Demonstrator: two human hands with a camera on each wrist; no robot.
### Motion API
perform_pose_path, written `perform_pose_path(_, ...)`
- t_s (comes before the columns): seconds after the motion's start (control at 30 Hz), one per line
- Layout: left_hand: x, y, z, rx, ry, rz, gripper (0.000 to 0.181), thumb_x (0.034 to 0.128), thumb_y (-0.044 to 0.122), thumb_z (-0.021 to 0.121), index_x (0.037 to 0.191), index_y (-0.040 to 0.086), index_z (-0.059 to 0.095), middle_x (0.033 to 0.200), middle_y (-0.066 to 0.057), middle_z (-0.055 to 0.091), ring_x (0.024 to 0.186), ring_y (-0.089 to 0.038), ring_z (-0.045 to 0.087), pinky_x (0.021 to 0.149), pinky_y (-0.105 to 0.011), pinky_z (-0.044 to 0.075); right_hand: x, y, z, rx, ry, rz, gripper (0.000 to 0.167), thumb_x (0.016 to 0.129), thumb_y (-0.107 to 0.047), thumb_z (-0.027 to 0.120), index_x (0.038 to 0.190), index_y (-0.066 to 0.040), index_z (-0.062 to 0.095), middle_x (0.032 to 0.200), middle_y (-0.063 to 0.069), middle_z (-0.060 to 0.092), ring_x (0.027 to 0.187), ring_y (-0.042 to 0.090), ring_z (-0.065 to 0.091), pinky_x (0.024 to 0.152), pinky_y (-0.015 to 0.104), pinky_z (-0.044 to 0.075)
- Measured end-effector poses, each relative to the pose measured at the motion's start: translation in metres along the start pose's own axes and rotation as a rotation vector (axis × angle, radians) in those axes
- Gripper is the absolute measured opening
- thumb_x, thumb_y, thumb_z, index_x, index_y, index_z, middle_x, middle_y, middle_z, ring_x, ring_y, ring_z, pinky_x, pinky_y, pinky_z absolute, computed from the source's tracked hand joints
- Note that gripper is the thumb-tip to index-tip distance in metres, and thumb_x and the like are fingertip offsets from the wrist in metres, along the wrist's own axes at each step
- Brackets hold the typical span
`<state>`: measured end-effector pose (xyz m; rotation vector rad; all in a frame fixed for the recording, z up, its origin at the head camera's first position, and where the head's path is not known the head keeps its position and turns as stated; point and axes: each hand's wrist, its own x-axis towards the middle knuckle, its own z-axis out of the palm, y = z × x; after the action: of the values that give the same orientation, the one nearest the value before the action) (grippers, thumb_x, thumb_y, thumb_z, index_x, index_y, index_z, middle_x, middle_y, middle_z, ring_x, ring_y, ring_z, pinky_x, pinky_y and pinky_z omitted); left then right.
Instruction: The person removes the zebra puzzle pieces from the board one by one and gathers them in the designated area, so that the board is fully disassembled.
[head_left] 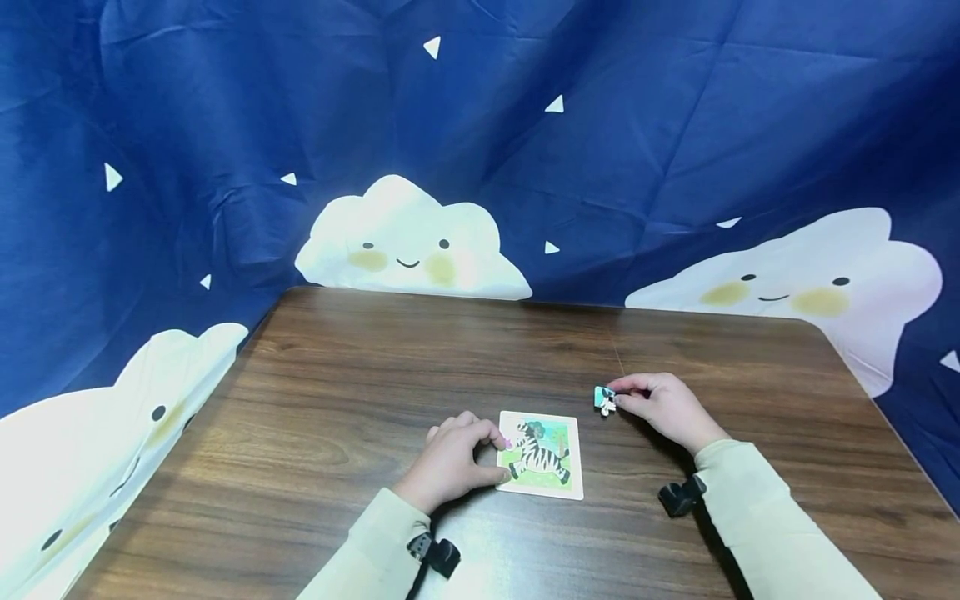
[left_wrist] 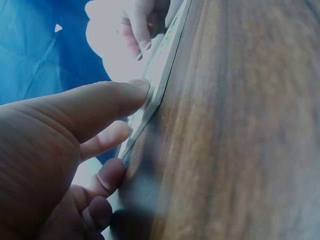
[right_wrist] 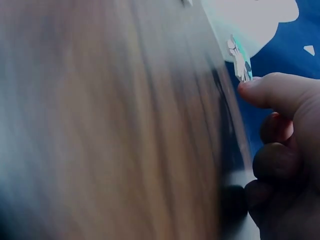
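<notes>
A square zebra picture board (head_left: 539, 457) with a pale border lies flat on the table. My left hand (head_left: 454, 460) grips its left side; in the left wrist view the thumb of that hand (left_wrist: 45, 145) lies on the board's face (left_wrist: 159, 70), other fingers at its edge. Right of the board and farther back, my right hand (head_left: 670, 410) pinches a small turquoise, black and white piece (head_left: 604, 400) between thumb and fingers. The right wrist view shows this piece (right_wrist: 240, 59) at the fingertips of the right hand (right_wrist: 295, 135), its remaining fingers curled.
The brown wooden table (head_left: 360, 358) extends around both hands. Behind it hangs a blue cloth (head_left: 480, 108) with smiling white clouds and small triangles. Each wrist carries a small black camera, one at the left (head_left: 442, 557) and one at the right (head_left: 678, 498).
</notes>
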<state>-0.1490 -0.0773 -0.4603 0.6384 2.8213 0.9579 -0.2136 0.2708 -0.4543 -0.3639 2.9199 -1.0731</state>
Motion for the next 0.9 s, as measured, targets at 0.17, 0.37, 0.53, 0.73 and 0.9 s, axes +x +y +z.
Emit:
perform_pose_path(0.17,-0.001,0.0,-0.001,0.0,0.0,-0.003,0.032,0.0729,0.041,0.085,0.098,0.031,0.069,0.099,0.01,0.056,0.09,-0.01,0.046,0.08,-0.034,0.03,0.004,0.009,-0.01,-0.016,-0.002,0.001,0.019,0.092,-0.015,0.071,0.109,-0.009,0.077,0.097,0.004,0.073,0.083,0.013,0.058,0.075,0.028,0.046)
perform_pose_path(0.37,-0.001,0.001,-0.001,0.0,-0.002,-0.005,0.032,0.0729,0.041,0.085,0.098,0.03,0.069,0.099,0.01,0.056,0.09,-0.011,0.046,0.081,-0.034,0.03,0.007,0.019,-0.022,-0.036,-0.011,-0.003,0.019,0.091,-0.015,0.072,0.108,-0.008,0.077,0.106,0.01,0.073,0.091,0.015,0.06,0.079,0.029,0.047)
perform_pose_path(0.53,0.0,-0.001,0.0,0.003,-0.003,-0.007,0.031,0.073,0.042,0.085,0.098,0.031,0.069,0.098,0.01,0.056,0.09,-0.011,0.047,0.081,-0.034,0.03,0.01,0.027,-0.03,-0.04,-0.024,0.004,0.018,0.09,-0.017,0.074,0.106,-0.008,0.078,0.099,0.006,0.073,0.084,0.013,0.057,0.075,0.026,0.045)
perform_pose_path(0.73,0.001,-0.002,0.001,0.004,0.004,-0.001,0.032,0.0727,0.042,0.085,0.097,0.031,0.069,0.098,0.01,0.056,0.09,-0.01,0.047,0.081,-0.034,0.031,0.016,0.032,-0.038,-0.059,-0.044,0.013,0.017,0.09,-0.015,0.074,0.103,-0.006,0.077,0.093,0.005,0.072,0.079,0.013,0.055,0.072,0.029,0.043)
perform_pose_path(0.9,0.001,-0.003,0.001,-0.001,0.004,-0.005,0.031,0.0725,0.042,0.086,0.096,0.032,0.069,0.094,0.011,0.054,0.088,-0.01,0.045,0.08,-0.034,0.03,0.02,0.039,-0.044,-0.088,-0.053,0.016,0.018,0.09,-0.016,0.074,0.104,-0.005,0.077,0.095,0.006,0.074,0.086,0.015,0.06,0.079,0.035,0.046)
